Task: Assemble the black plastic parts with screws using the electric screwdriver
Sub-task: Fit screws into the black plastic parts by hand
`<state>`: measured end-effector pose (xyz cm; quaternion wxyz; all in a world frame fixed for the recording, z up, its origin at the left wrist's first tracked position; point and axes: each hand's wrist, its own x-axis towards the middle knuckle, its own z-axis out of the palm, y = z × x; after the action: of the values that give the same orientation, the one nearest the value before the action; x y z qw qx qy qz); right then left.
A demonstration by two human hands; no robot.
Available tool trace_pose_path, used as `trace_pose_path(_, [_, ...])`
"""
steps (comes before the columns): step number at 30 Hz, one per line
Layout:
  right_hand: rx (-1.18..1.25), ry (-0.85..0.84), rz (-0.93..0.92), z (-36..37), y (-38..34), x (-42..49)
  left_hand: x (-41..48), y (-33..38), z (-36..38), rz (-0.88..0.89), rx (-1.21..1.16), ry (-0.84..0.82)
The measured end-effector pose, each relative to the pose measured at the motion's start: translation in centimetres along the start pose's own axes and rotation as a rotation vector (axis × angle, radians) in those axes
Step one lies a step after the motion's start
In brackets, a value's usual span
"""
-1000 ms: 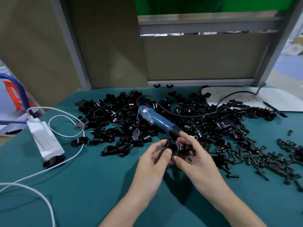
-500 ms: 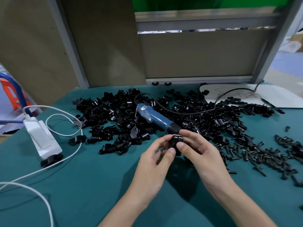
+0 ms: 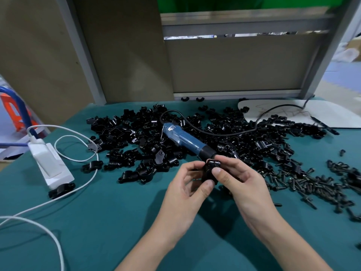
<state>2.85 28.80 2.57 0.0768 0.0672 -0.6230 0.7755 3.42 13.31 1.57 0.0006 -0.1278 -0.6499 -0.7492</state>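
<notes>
Both hands hold one black plastic part (image 3: 210, 171) above the green table, in front of the pile. My left hand (image 3: 187, 190) pinches its lower end between thumb and fingers. My right hand (image 3: 240, 182) grips its upper side, thumb across the front. The blue electric screwdriver (image 3: 185, 140) lies on the pile of black plastic parts (image 3: 136, 133), its black tip just behind the held part. Several black screws (image 3: 312, 182) lie scattered to the right.
A white power adapter (image 3: 49, 165) with white cables (image 3: 78, 159) sits at the left, a black part against its near end. A white board (image 3: 312, 112) lies at the back right. Grey-framed panels (image 3: 234, 71) close the table's back edge. The screwdriver's black cord (image 3: 224, 132) crosses the pile.
Both hands have lifted the black part slightly and turned it upright between the fingers. The screwdriver and piles have not moved.
</notes>
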Motion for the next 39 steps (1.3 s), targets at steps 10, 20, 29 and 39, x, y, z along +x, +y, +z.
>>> trace_pose_path(10, [-0.013, 0.020, 0.001, 0.4, 0.5, -0.2, -0.1, -0.2, 0.2, 0.027, 0.006, 0.049])
trace_pose_path(20, [-0.003, -0.073, 0.062, 0.6, 0.5, -0.4, -0.2, -0.1, 0.2, 0.055, 0.034, 0.033])
trace_pose_path(29, [-0.027, -0.096, 0.044, -0.1, 0.0, -0.6, -0.3, -0.2, 0.6, 0.075, 0.071, -0.011])
trace_pose_path(39, [0.351, 0.390, -0.002, -13.8, -3.3, -1.1, 0.8, 1.2, 2.0, 0.163, 0.772, -0.126])
